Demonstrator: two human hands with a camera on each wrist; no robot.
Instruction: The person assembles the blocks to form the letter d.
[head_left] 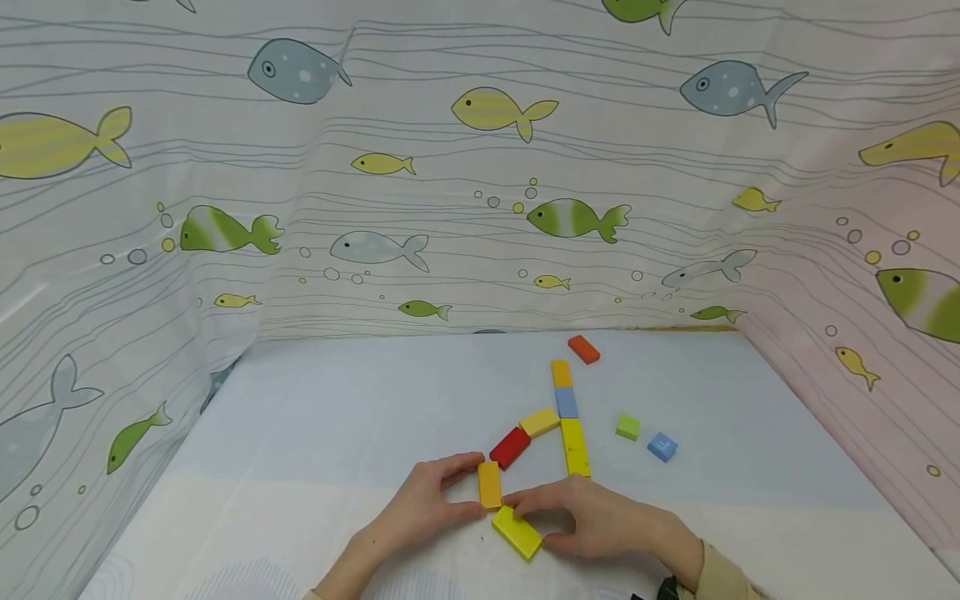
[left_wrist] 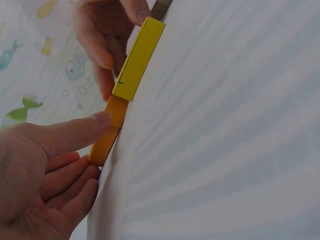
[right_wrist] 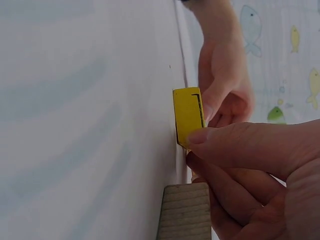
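In the head view my left hand (head_left: pixel 423 504) pinches an orange block (head_left: pixel 490 486) by its two ends, thumb near and fingers far. My right hand (head_left: pixel 603 518) holds a yellow block (head_left: pixel 517 533) between thumb and fingers, slanted against the orange one's near end. Seen from the left wrist, the yellow block (left_wrist: pixel 139 60) meets the orange block (left_wrist: pixel 107 130) end to end. Beyond them a red block (head_left: pixel 510 448) and a pale yellow block (head_left: pixel 540 422) continue a curve. That curve reaches a straight column with a blue block (head_left: pixel 567 403) and a yellow piece (head_left: pixel 575 446).
Another orange block (head_left: pixel 562 374) tops the column. A red-orange block (head_left: pixel 583 349) lies beyond it. To the column's right are a small green block (head_left: pixel 627 427) and a light blue block (head_left: pixel 662 447). A fish-patterned curtain (head_left: pixel 465 192) surrounds the white table (head_left: pixel 337 400).
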